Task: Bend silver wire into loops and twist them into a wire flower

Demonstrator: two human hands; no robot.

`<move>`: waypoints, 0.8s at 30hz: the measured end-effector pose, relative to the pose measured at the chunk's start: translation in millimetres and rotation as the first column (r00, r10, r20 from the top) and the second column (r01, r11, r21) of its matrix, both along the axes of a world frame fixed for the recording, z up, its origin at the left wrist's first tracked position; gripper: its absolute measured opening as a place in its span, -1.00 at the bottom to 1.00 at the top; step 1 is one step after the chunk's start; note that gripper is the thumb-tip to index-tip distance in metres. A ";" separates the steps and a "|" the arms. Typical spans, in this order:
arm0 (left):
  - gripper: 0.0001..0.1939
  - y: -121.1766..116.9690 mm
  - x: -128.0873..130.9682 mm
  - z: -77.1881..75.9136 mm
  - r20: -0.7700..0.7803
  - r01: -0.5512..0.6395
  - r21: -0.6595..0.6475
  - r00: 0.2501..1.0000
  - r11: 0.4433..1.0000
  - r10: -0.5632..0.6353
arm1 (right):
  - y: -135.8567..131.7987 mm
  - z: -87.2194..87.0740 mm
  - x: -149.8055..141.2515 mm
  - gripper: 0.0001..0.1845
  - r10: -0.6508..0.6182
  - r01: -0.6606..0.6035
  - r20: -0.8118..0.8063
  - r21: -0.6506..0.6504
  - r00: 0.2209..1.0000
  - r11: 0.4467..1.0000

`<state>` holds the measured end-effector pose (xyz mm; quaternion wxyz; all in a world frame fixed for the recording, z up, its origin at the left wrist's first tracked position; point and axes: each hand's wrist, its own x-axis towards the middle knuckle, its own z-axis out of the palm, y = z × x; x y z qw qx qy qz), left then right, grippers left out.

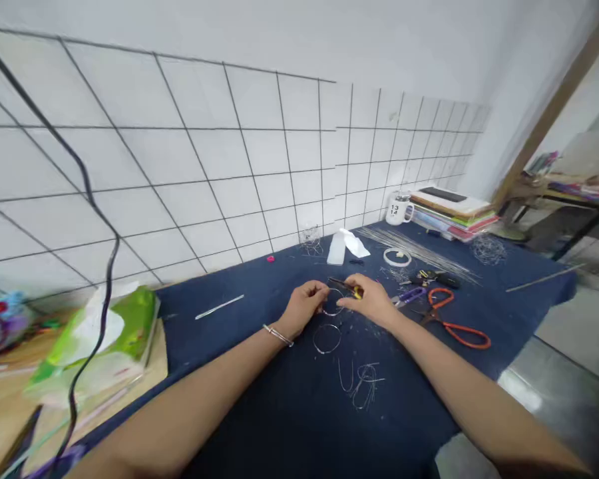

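My left hand [303, 306] pinches the left side of a thin wire ring [333, 313] above the dark blue cloth. In my right hand [367, 301] is a pair of pliers [348, 287] with yellow on its handle, its dark jaws pointing left toward the top of the ring. Whether the jaws grip the wire is too small to tell. Just below my hands a second wire ring [327, 339] lies on the cloth. Loose bent wire pieces [364, 386] are scattered nearer to me.
Orange-handled scissors [459, 326], purple-handled snips [410, 297] and black pliers [436, 278] lie to the right. Behind them are long straight wires [419, 251], a white mug [399, 209] and stacked books [452, 211]. A green tissue pack [140, 319] and a hanging black cable [110, 266] are at left.
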<state>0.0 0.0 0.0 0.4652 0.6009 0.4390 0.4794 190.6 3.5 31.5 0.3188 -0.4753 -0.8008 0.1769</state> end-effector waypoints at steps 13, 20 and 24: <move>-0.77 3.1 -2.0 -5.6 0.043 -0.084 0.014 0.996 0.996 0.083 | -15.0 5.4 -12.3 -0.49 -0.031 0.011 0.147 0.134 0.989 0.991; -0.74 2.6 -2.9 -3.8 0.030 -0.065 0.012 0.997 0.998 0.065 | -6.4 4.8 -5.3 -0.51 0.049 -0.057 0.092 0.091 0.995 0.994; -0.73 2.1 -2.3 -1.6 0.031 -0.036 -0.011 0.999 0.999 0.036 | 1.2 9.3 4.7 -0.55 0.073 -0.077 0.049 0.073 0.996 0.994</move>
